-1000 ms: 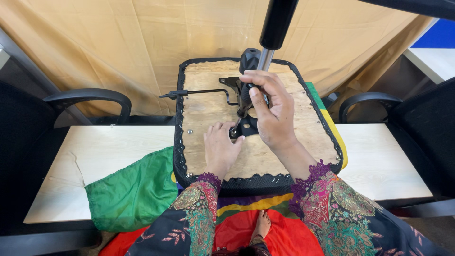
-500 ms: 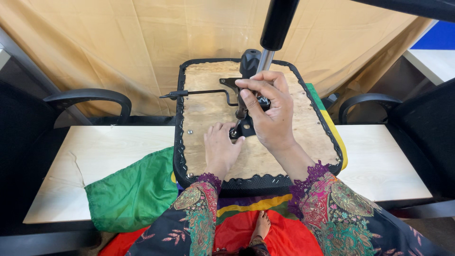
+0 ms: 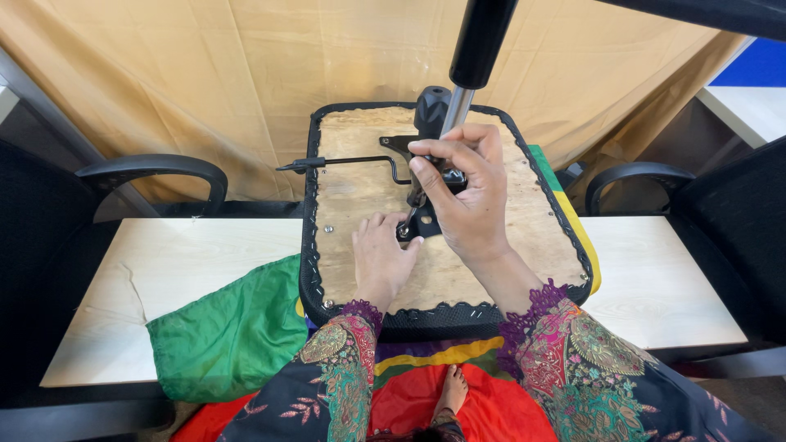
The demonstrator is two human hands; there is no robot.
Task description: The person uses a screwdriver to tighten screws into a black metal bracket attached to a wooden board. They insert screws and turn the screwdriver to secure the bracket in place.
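An upturned office chair seat (image 3: 352,184) with a bare plywood underside and black fabric rim lies on the light wooden table (image 3: 164,270) in front of me. A black metal mechanism plate (image 3: 426,219) with a side lever (image 3: 344,161) and a gas cylinder (image 3: 476,41) is mounted at its centre. My left hand (image 3: 381,258) rests flat on the plywood with fingertips at the plate's near corner by a bolt. My right hand (image 3: 463,192) is closed around a small tool on the plate; the tool itself is mostly hidden by my fingers.
Green cloth (image 3: 233,331) hangs over the table's near edge, with more coloured fabric under the seat. Black office chairs with armrests stand at the left (image 3: 155,168) and right (image 3: 639,176). A tan curtain (image 3: 205,74) hangs behind the table.
My right hand has shifted slightly up and turned on the mechanism plate. The left hand and the seat stay where they were.
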